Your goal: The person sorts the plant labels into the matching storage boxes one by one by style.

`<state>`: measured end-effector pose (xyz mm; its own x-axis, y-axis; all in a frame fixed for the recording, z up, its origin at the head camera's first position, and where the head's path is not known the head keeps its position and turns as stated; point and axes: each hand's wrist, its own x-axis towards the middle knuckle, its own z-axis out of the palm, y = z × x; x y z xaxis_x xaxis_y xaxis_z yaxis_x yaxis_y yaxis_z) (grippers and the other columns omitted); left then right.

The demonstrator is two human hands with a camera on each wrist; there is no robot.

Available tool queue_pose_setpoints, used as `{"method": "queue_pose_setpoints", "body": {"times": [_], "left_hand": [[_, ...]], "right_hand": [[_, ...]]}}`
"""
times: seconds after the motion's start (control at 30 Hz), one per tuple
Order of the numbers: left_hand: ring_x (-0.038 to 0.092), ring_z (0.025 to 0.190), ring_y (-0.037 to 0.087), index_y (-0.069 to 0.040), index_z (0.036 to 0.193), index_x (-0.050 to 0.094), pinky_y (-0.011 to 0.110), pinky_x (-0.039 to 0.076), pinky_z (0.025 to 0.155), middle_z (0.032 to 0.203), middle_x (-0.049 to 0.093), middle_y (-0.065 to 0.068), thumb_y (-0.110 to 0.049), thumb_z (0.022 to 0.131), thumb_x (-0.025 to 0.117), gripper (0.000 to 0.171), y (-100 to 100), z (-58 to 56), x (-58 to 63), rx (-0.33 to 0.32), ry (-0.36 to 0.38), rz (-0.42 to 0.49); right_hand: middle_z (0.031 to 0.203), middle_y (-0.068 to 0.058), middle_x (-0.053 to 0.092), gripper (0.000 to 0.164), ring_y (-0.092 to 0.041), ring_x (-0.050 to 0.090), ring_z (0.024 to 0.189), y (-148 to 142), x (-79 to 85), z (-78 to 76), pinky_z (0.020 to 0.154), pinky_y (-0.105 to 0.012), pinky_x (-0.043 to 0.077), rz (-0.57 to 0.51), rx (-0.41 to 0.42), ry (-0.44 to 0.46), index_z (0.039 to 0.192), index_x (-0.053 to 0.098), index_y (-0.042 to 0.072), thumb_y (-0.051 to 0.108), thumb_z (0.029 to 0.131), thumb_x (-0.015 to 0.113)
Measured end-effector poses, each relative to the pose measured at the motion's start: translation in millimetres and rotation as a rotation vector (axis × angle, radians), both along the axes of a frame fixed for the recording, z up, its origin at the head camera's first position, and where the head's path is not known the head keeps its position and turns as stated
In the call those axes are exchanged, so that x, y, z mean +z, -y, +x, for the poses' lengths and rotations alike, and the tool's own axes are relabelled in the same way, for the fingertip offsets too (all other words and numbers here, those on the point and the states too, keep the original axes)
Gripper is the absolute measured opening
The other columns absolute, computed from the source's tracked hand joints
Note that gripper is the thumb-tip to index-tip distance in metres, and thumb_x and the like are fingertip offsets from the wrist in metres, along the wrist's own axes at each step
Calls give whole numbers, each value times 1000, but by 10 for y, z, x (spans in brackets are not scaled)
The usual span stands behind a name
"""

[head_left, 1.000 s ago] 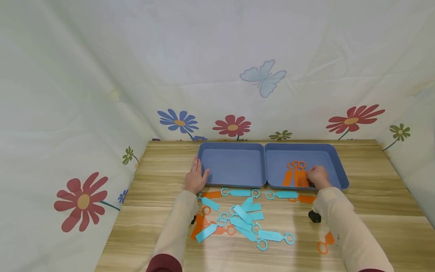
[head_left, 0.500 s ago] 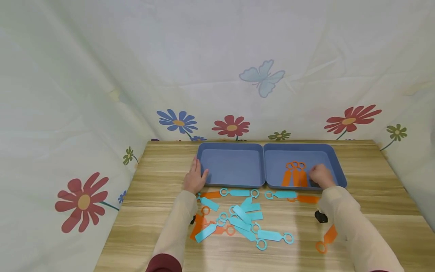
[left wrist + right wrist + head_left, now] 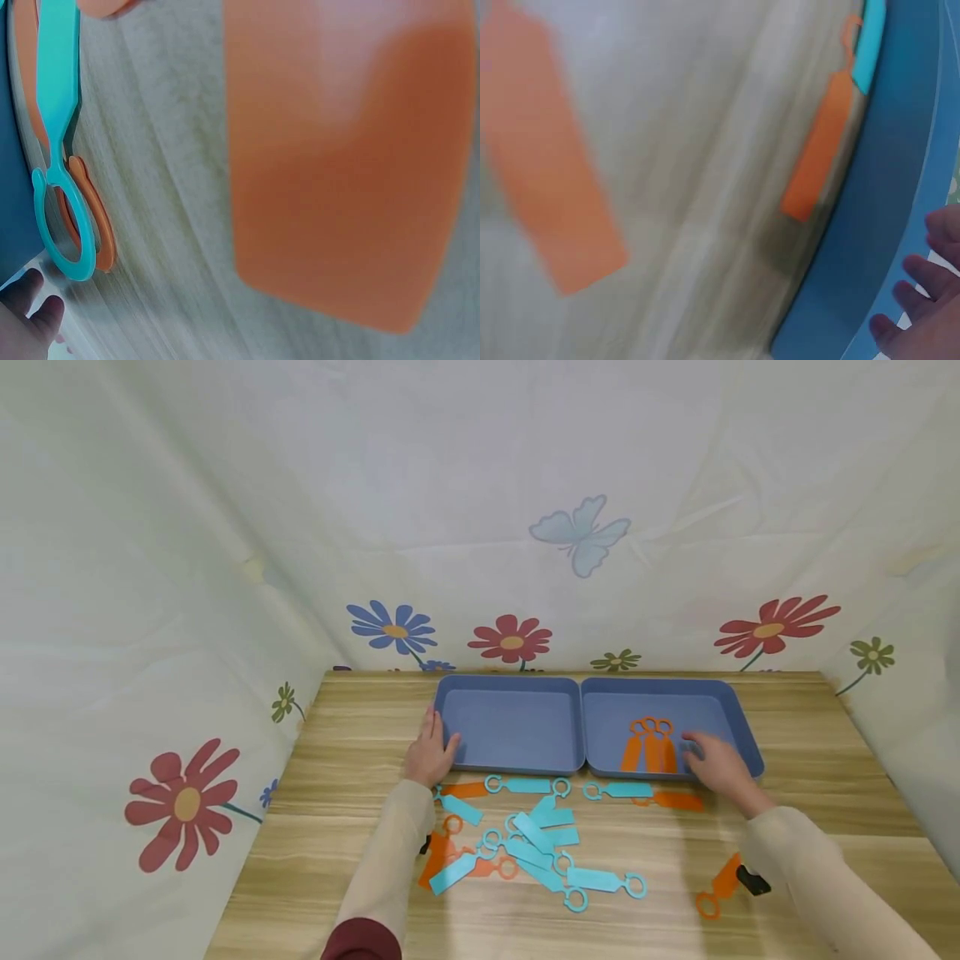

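Loosely spread, my right hand [image 3: 722,767] pinches nothing; orange tags [image 3: 652,754] at its nine o'clock look light, thin, bendy: I'd grasp their wide ends.

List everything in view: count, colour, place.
Table: 1, wood-grain, below cloth
Left tray: 1, blue, back of table
Right tray: 1, blue, beside left tray
Orange tray tags: 3 visible, orange, overlapping in right tray
Loose orange tags: several (overlaps hide exact count), orange, on table
Turquoise tags: several (same caveat), turquoise, in front of trays
Cloth: pieces unclear, white, behind and beside table
Printed flowers: several, mostly red, blue, green, on cloth
Printed butterfly: 1, pale blue, on cloth
Black objects: 2, black, one near each forearm
Sleeves: 2, cream, on forearms
Left hand: 1, bare, at left tray's left edge
Right hand: 1, bare, over right tray
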<state>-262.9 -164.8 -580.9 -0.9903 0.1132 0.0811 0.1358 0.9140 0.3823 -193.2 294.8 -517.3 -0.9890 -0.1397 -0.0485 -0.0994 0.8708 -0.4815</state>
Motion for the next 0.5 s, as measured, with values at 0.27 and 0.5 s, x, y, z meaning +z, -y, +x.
{"method": "queue_pose_setpoints", "body": {"times": [0.27,0.5], "left_hand": [[49,110,38,1,139,22,46,39,91,149,12,10,-44,92,33,66,3,-7,-14,-1,-11,8],[51,108,38,1,139,23,45,41,89,149,11,11,-44,92,33,66,6,9,2,-5,-20,6]], "right_hand": [[126,-30,42,44,-47,36,116,-62,-72,267,85,-63,32,144,135,-227,121,48,-7,9,81,58],[137,-22,34,53,-35,19,132,-167,-188,514,91,-60,24,251,227,-317,130,43,2,27,85,57]]}}
